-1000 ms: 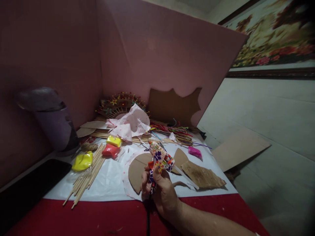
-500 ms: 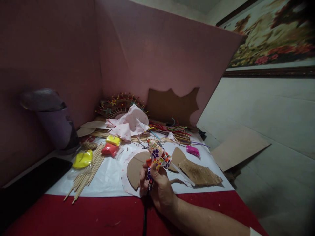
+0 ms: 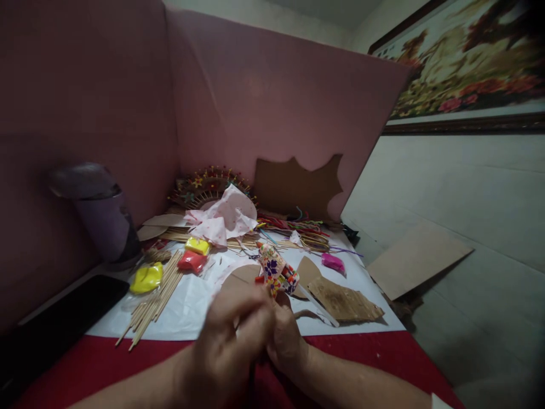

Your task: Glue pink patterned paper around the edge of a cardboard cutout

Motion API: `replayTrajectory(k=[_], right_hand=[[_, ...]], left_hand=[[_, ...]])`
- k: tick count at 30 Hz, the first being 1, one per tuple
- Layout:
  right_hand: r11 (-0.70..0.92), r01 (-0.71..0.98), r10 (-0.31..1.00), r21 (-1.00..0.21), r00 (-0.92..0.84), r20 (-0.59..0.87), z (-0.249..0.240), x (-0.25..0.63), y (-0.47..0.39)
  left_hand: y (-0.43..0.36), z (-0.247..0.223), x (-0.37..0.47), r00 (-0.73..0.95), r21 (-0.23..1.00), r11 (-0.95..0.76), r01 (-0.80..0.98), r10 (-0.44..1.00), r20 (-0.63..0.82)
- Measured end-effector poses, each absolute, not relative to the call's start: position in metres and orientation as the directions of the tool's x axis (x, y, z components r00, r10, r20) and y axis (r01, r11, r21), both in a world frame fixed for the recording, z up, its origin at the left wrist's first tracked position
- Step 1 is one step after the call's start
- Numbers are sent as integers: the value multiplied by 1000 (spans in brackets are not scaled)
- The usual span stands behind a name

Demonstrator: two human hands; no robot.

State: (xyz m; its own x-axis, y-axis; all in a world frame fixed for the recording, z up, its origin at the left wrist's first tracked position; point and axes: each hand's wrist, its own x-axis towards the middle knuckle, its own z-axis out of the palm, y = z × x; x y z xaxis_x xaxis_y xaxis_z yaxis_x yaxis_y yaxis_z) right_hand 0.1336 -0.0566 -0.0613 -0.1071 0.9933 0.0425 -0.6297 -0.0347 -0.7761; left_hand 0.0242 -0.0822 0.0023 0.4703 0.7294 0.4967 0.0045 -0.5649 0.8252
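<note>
In the head view my right hand is closed around the handle of a hot glue gun with a flower pattern, its orange nozzle tipped up to the left. A whitish glue stick sticks out behind it. My left hand is up against the right one at the handle, fingers curled and somewhat blurred; whatever they grip is hidden. Behind the hands lies a round cardboard piece on pink spotted paper, partly covered. To the right are a pointed cardboard piece and a torn brown cardboard piece.
Bamboo sticks, a dark phone, and yellow, red and magenta clay packets lie around. Crumpled spotted paper and colourful pipe cleaners are at the back. A purple tumbler stands left.
My left hand has come in from the lower left and met my right hand at the glue gun's handle. The glue gun stays in my right hand, nearly in place.
</note>
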Motion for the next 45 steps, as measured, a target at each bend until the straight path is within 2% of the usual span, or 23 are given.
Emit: replayTrajectory(k=[1, 3, 5, 10, 14, 17, 20, 23, 31, 39, 45], right_hand=[[-31, -645, 994, -764, -100, 44, -62, 134, -57], [-45, -669, 993, -742, -114, 43, -63, 134, -57], [-43, -672, 991, -740, -121, 52, -64, 134, -57], [-38, -648, 990, -760, -129, 61, -68, 134, -57], [-19, -608, 986, -794, -145, 88, -71, 134, -57], [24, -559, 984, -829, -131, 117, -72, 136, -57], [52, -487, 970, -872, -183, 160, -72, 137, -57], [57, -483, 956, -874, -226, 187, -73, 136, -56], [0, -449, 951, -893, -275, 139, -75, 137, -57], [-14, -509, 966, -861, -231, 121, -73, 136, -58], [18, -460, 946, -888, -279, 164, -76, 137, -58]], left_hand=[[-70, 6, 21, 264, 860, -510, 8, 831, 490], [-46, 10, 18, -66, 892, -452, -16, 890, 450], [-29, 9, 16, -159, 920, -380, -101, 919, 362], [-25, -6, 16, 0, 961, -270, -66, 963, 271], [-30, -10, 19, -37, 953, -301, -25, 953, 300], [-31, -7, 20, -42, 965, -249, -78, 968, 247], [-33, -5, 19, 4, 968, -171, -182, 985, 174], [-33, -5, 18, 38, 966, -118, -230, 991, 130], [-32, -7, 14, 12, 959, -130, -250, 990, 138], [-35, -3, 14, -3, 974, -139, -180, 990, 141], [-36, -2, 13, -5, 973, -166, -160, 986, 167]])
